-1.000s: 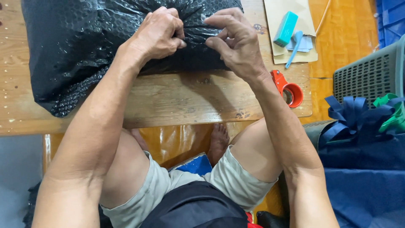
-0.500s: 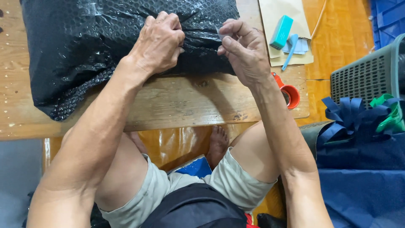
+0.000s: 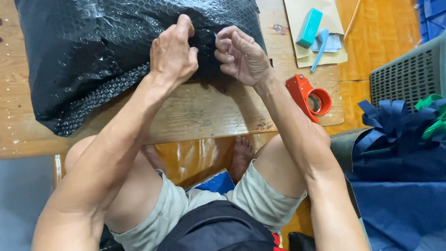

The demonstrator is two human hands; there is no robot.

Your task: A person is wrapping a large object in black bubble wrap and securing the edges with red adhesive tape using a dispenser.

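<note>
Black bubble wrap covers a bulky parcel [image 3: 116, 51] lying on the wooden table [image 3: 186, 111], under and beyond both sets of fingertips. The left hand [image 3: 173, 53] presses down on the wrap's near side, forefinger stretched forward, the other fingers curled against the film; it seems to pin rather than pinch. The right hand [image 3: 241, 56] sits just beside it, fingers bent inward, thumb and forefinger closed, perhaps on a small bit of clear tape, though I cannot tell for sure. The parcel looks soft, springy and slick, likely light for its bulk, so gathered folds give the best hold. A red tape dispenser [image 3: 309, 95] lies near the right wrist.
</note>
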